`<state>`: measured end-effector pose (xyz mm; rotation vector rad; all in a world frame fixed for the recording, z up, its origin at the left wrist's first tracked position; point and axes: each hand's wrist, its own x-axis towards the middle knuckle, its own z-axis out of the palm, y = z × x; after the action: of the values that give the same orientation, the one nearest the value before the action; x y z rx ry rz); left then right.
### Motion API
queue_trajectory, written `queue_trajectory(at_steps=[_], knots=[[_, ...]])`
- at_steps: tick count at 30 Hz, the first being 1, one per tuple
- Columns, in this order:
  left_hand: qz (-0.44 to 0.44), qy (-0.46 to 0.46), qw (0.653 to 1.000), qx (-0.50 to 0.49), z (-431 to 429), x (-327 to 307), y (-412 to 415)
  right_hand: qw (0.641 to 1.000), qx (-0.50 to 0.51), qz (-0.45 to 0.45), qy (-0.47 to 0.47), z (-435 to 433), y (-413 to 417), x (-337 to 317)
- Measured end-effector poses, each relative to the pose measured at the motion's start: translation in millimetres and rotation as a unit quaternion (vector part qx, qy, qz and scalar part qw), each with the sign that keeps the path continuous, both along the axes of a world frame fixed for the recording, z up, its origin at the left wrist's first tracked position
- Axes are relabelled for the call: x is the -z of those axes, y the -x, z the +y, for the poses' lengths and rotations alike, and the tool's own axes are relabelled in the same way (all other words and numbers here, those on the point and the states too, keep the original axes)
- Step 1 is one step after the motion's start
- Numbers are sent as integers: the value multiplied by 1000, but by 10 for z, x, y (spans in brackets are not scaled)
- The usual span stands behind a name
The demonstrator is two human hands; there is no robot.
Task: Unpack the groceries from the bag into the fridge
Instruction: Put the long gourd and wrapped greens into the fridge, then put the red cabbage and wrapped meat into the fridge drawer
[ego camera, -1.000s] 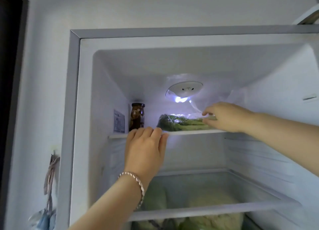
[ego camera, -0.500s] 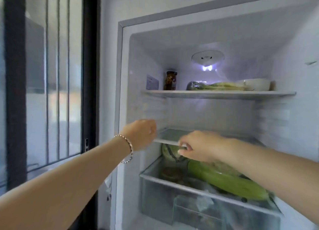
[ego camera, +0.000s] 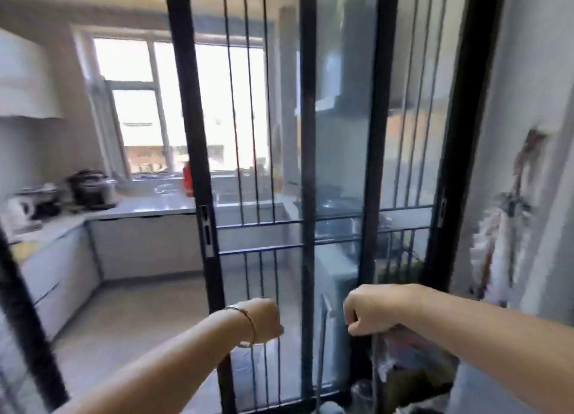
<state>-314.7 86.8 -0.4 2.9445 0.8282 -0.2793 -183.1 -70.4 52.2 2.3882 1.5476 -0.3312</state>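
The fridge is out of view; I face a black-framed glass sliding door [ego camera: 307,196]. My right hand [ego camera: 371,308] is low and right of centre, fingers curled down around the top of a clear plastic bag [ego camera: 410,361]. The bag hangs below the hand with blurred reddish-brown contents. My left hand [ego camera: 264,320], with a bracelet at the wrist, is a fist a short way to the left at about the same height. I see nothing in it. The two hands are apart.
Behind the glass lies a kitchen with a grey counter [ego camera: 149,205], a rice cooker [ego camera: 93,190] and a bright window [ego camera: 186,103]. A white wall [ego camera: 534,103] stands at the right with cloth items hanging [ego camera: 503,243] on it.
My view has swung left from the open fridge to the glass door. Both hands left the fridge shelves and dropped lower; the right hand now grips a clear bag.
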Motion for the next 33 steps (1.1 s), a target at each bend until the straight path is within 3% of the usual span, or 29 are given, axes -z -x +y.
queue_trajectory(at_steps=[6, 14, 16, 18, 22, 33], knots=[[-33, 28, 963, -264, 645, 315, 2768, 969, -245, 17, 21, 1367, 2241, 368], [-27, 52, 844, -532, 317, 599, 6473, 889, -451, 70, 31, 2147, 5601, 783], [-33, 57, 809, -584, 93, 607, 7177, 858, -504, 94, -18, 2226, 6354, 823], [-35, 59, 781, -621, -118, 598, 7777, 803, -584, 104, -56, 2238, 7059, 788], [-24, 37, 729, -684, -440, 629, 8828, 781, -620, 76, 28, 2273, 8255, 816], [-69, 40, 590, -803, -502, 1045, 11042, 701, -701, 104, 78, 3076, 10964, 1338]])
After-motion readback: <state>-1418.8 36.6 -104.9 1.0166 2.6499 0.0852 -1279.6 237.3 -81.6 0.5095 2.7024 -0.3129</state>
